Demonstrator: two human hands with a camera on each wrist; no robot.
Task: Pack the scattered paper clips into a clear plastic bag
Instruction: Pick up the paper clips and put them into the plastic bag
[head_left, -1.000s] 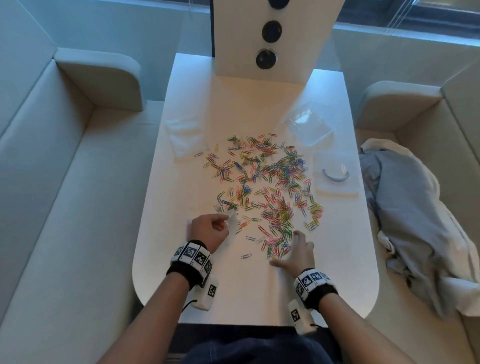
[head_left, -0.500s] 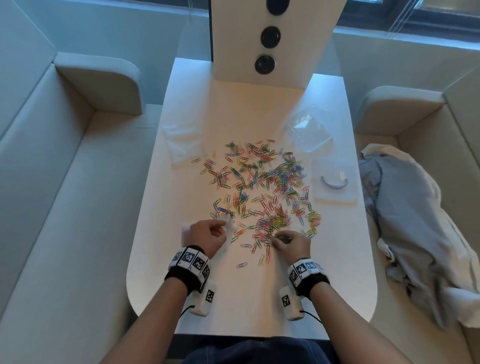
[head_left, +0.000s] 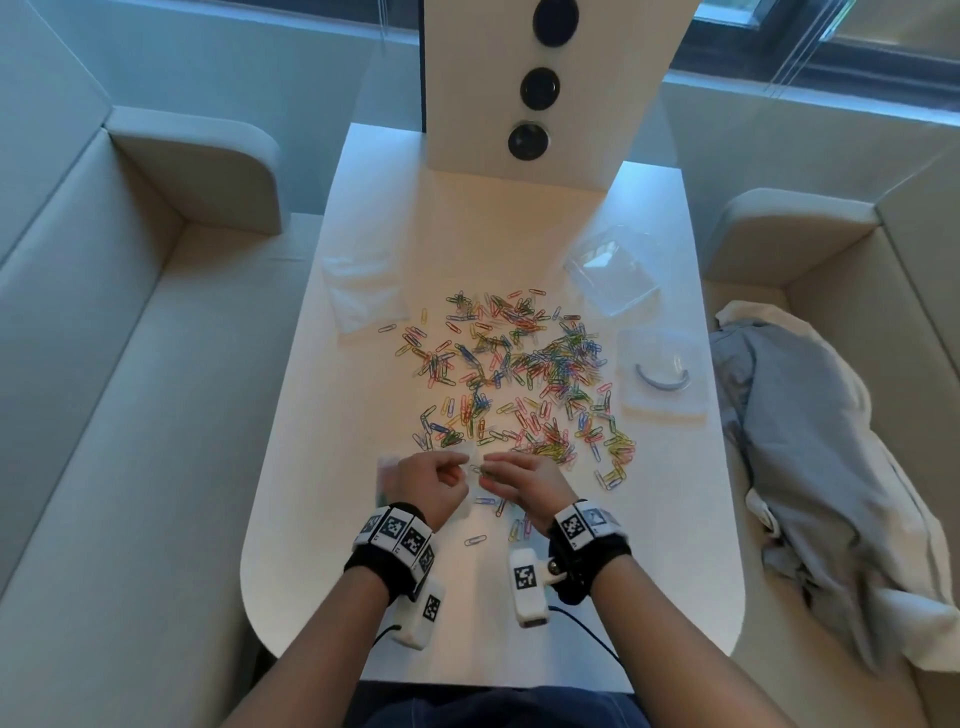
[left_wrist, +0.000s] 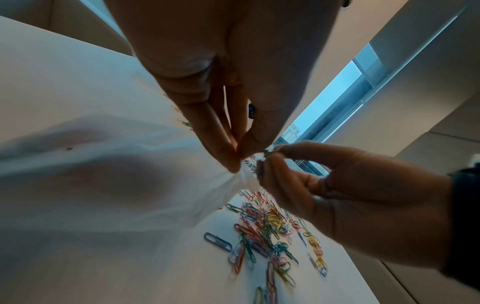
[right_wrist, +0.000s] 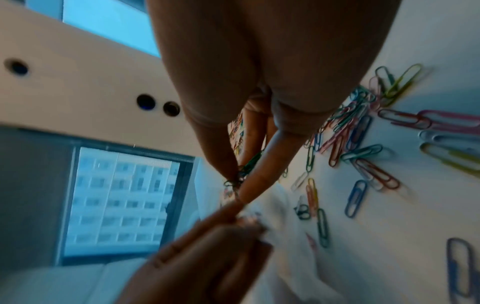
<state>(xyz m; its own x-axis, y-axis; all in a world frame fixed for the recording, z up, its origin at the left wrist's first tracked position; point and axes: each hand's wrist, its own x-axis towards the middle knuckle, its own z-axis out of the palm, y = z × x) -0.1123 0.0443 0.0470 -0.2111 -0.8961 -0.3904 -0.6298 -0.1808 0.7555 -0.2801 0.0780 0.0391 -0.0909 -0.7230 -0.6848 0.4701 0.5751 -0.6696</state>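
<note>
While the clear plastic bag (left_wrist: 109, 185) is pinched at its top edge by the left hand (head_left: 431, 486) just above the table (head_left: 322, 519), a few green paper clips (right_wrist: 246, 166) are pinched between the fingertips of the right hand (head_left: 524, 486) right beside that edge. Beyond the bag, the scattered paper clips (head_left: 519, 374) are spread across the table, and a few are left lying just behind it.

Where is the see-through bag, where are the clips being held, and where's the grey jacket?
clear bag (left_wrist: 109, 185), left wrist view, its broad cloudy side.
pinched paper clips (right_wrist: 242, 170), right wrist view, the green wires.
grey jacket (head_left: 810, 441), head view, its middle folds.
</note>
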